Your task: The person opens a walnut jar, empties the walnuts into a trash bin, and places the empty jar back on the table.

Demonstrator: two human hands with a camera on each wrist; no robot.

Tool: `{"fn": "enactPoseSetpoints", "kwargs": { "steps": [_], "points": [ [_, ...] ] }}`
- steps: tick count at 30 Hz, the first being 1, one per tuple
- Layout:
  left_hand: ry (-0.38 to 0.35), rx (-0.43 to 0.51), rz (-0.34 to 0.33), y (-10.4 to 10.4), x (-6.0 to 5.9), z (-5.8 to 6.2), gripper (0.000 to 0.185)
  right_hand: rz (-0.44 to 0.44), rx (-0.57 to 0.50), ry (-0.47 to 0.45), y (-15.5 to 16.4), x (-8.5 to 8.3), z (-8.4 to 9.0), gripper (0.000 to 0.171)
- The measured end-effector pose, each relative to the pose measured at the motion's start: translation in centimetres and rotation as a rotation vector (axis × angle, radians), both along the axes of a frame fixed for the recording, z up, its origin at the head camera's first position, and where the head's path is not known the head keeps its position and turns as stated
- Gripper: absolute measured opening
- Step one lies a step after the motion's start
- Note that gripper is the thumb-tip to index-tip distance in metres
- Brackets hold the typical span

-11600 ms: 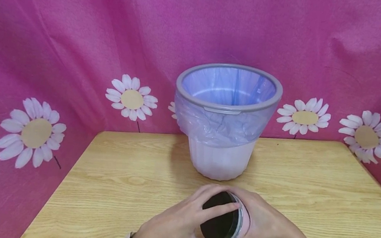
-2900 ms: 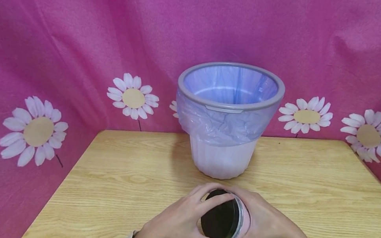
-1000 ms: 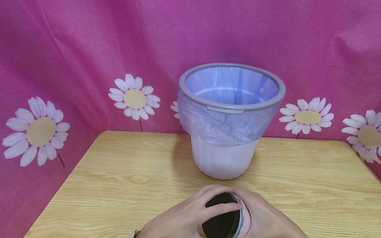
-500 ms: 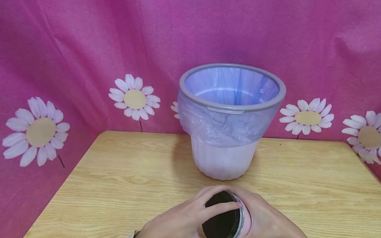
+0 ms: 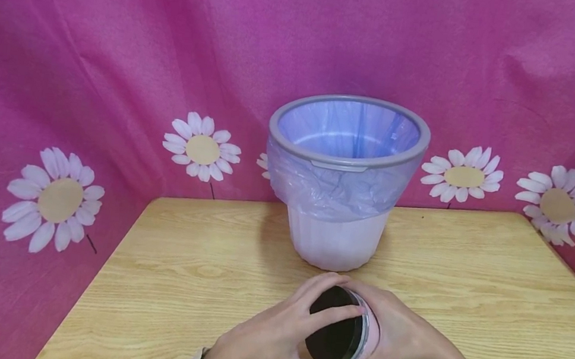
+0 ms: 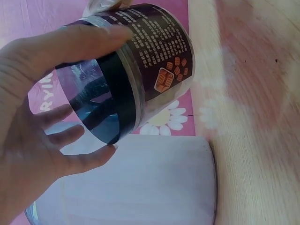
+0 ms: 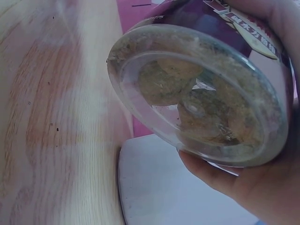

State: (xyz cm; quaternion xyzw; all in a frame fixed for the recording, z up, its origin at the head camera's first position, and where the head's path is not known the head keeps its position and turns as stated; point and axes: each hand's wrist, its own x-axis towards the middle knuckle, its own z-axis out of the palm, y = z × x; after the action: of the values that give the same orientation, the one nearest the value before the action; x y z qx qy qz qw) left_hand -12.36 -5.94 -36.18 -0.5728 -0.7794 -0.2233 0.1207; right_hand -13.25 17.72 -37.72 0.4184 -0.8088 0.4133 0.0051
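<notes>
A clear plastic jar (image 5: 371,338) with a black lid (image 5: 334,336) is held tilted above the near part of the table, lid to the left. My left hand (image 5: 268,334) grips the lid, thumb and fingers spread around its edge. My right hand (image 5: 402,338) is wrapped around the jar's body. The left wrist view shows a dark brown label (image 6: 161,51) with pale print and pictures of waffle-like pieces. Through the jar's clear base (image 7: 187,105), the right wrist view shows brown and grey-green contents. The lid appears seated on the jar.
A white bin (image 5: 333,242) with a grey rim (image 5: 343,161) and a bluish plastic liner (image 5: 336,194) stands behind the hands. The wood-grain table (image 5: 473,286) extends to both sides. A pink cloth with daisies (image 5: 202,149) hangs around the back and sides.
Both hands stay in nearly the same place around the jar. The left fingers and thumb have shifted slightly on the lid; the jar's tilt is about the same.
</notes>
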Motion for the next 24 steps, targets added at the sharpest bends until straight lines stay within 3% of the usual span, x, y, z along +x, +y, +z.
{"fn": "enactPoseSetpoints", "kwargs": {
  "steps": [12, 24],
  "points": [
    [0.018, -0.012, 0.039, -0.11, 0.16, 0.05, 0.097, -0.002, 0.004, 0.009, 0.11, 0.04, -0.07, 0.108],
    [0.051, 0.000, 0.029, 0.04, 0.03, -0.07, 0.096, 0.006, -0.005, 0.018, 0.18, 0.02, -0.15, 0.107]
  ]
}}
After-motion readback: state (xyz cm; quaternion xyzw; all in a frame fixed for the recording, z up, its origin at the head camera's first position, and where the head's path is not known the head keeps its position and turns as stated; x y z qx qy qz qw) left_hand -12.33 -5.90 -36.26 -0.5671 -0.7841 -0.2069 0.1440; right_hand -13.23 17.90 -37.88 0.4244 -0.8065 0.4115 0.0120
